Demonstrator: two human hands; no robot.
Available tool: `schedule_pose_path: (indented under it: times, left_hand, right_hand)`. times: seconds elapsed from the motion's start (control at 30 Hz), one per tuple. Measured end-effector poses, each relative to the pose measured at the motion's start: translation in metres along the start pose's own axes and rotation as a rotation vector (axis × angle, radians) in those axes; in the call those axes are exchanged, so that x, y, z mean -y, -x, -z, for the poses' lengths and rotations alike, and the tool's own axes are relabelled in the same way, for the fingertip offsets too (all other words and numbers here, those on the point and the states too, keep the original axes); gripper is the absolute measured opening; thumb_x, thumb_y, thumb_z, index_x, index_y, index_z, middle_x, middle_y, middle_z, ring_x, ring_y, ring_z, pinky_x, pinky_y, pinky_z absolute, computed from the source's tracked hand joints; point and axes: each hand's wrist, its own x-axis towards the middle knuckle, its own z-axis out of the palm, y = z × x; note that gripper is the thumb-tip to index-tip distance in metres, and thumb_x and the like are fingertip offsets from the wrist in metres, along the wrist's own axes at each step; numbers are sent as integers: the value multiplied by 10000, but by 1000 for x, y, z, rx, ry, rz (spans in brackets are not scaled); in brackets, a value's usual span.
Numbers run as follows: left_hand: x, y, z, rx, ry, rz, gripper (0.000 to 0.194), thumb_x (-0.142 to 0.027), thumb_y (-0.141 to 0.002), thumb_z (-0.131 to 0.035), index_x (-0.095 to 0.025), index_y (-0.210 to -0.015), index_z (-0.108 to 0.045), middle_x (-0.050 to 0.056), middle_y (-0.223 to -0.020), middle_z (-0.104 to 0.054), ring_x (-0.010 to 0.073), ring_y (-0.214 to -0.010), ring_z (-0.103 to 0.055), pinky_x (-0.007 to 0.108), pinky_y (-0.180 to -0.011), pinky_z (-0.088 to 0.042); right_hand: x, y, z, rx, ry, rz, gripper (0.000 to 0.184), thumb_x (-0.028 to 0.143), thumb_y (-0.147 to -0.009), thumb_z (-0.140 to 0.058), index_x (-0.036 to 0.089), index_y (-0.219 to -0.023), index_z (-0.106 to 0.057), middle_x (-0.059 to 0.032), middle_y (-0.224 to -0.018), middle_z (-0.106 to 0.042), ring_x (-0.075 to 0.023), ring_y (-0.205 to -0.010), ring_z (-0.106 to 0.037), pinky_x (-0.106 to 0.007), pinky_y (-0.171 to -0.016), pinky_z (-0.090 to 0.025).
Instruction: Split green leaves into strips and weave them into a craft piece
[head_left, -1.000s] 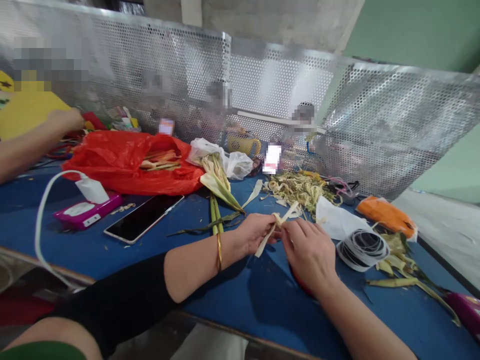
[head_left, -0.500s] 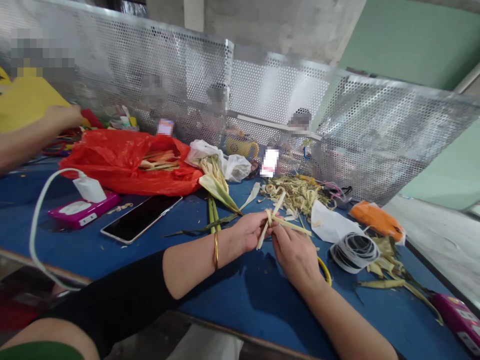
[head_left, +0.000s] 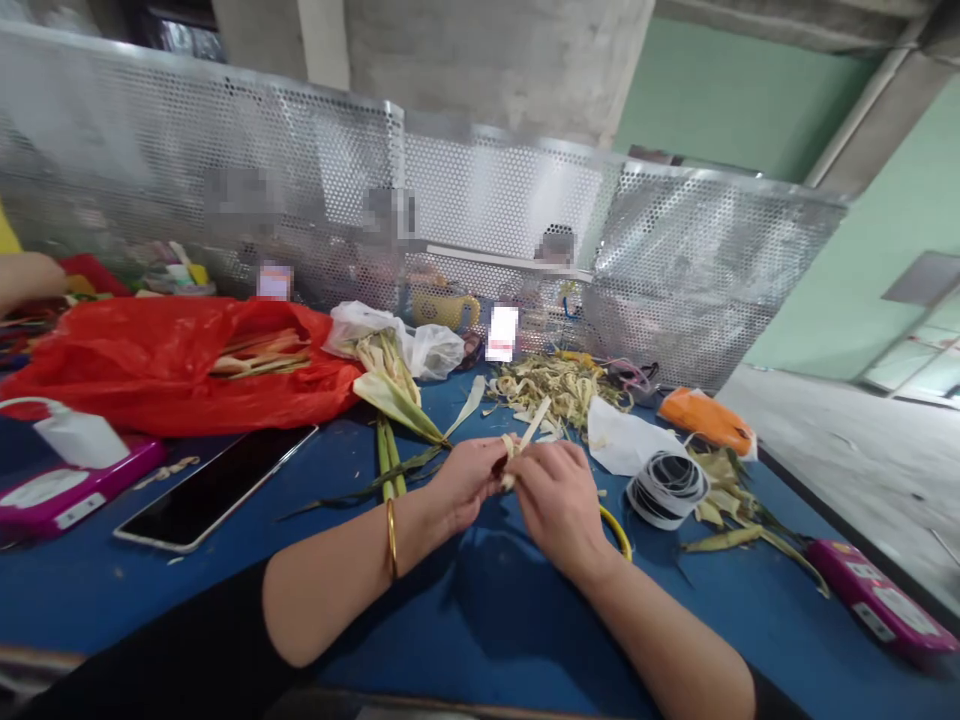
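Both my hands meet over the blue table [head_left: 525, 630], pinching a pale, folded leaf strip [head_left: 525, 437] between them. My left hand [head_left: 469, 480], with a gold bangle [head_left: 391, 538] on its wrist, grips the strip's lower part. My right hand [head_left: 555, 495] closes on it from the right, and the strip's free end sticks up past my fingers. A yellow ring [head_left: 619, 528] lies on the table just under my right hand.
Green leaf stalks [head_left: 397, 400], a red plastic bag [head_left: 150, 360] with more stalks, a phone [head_left: 210, 490], a pink device [head_left: 60, 490] with a white charger, a pile of strip scraps [head_left: 559, 380], a roll of banding [head_left: 666, 487], an orange packet [head_left: 705, 420] and a perforated metal screen [head_left: 480, 210]. Another person's hand [head_left: 26, 280] shows at far left.
The strip has been folded in tighter between my fingers, and its long ends no longer stick out sideways. My view has swung to the right and tilted up.
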Motion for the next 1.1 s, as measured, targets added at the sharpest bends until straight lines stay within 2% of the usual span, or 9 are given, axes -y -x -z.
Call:
schedule_pose_path:
  times: [0.1, 0.2, 0.3, 0.4, 0.57, 0.77, 0.93, 1.03, 1.1]
  left_hand:
    - [-2, 2, -1, -27, -55, 6, 213, -321, -727, -710, -124, -807, -694, 58, -755, -678, 121, -664, -618, 209, -630, -501]
    - [-3, 2, -3, -59, -139, -27, 230, -329, -727, -701, -112, -801, -706, 73, -759, -689, 124, -634, -620, 232, -640, -511]
    - [-4, 1, -3, -64, -185, -27, 225, -322, -721, -689, -108, -789, -710, 81, -758, -692, 122, -621, -615, 226, -616, -503]
    - [-7, 2, -3, -5, -188, -11, 226, -304, -690, -693, -118, -815, -721, 81, -780, -697, 129, -652, -619, 230, -635, -502]
    - [-9, 5, -4, 72, -235, -33, 219, -215, -638, -699, -129, -837, -730, 68, -821, -693, 132, -716, -618, 227, -672, -502]
    - [-7, 0, -2, -135, -267, -129, 144, -226, -691, -713, -117, -780, -684, 52, -760, -662, 112, -647, -606, 193, -548, -477]
    - [-13, -5, 1, -329, -154, -111, 293, -143, -671, -734, -135, -920, -580, 1, -666, -633, 132, -602, -635, 216, -509, -492]
    - [-13, -4, 1, -325, -173, -110, 274, -115, -687, -710, -130, -908, -550, -42, -569, -579, 101, -496, -575, 206, -469, -477]
    - [-11, -3, 0, -293, -210, -106, 244, -99, -691, -699, -128, -882, -551, -38, -554, -585, 89, -465, -554, 197, -454, -466]
  right_hand:
    - [-12, -1, -2, -139, -335, -486, 181, 260, -885, -498, 196, -751, -602, -45, -777, -626, -187, -767, -585, -317, -710, -445]
    - [-20, -3, -9, -37, -756, -871, 213, 372, -795, -576, 196, -677, -561, -8, -624, -604, -161, -571, -559, -291, -561, -455]
    - [-23, -4, -12, 48, -1042, -1048, 263, 433, -708, -642, 187, -674, -556, 13, -577, -598, -131, -464, -521, -266, -465, -443]
    - [-23, -5, -10, 28, -1054, -1081, 301, 456, -659, -682, 184, -656, -554, 27, -547, -580, -116, -435, -504, -250, -431, -421]
    - [-25, -5, -9, -1, -991, -1080, 310, 456, -660, -676, 191, -622, -520, 41, -503, -557, -108, -404, -492, -242, -418, -391]
    - [-24, -3, -10, 99, -893, -976, 256, 433, -768, -588, 209, -699, -486, 29, -588, -595, -132, -442, -557, -257, -462, -438]
    - [-18, -1, 1, 196, -524, -511, 91, 263, -865, -491, 230, -933, -544, -10, -768, -663, -174, -659, -640, -283, -626, -478]
    - [-15, -1, 8, 236, -357, -181, 215, 175, -875, -471, 227, -1052, -580, -53, -972, -679, -195, -869, -635, -296, -753, -466]
    - [-15, -2, 11, 250, -300, -46, 237, 152, -897, -435, 216, -1058, -596, -61, -956, -679, -193, -864, -625, -293, -746, -455]
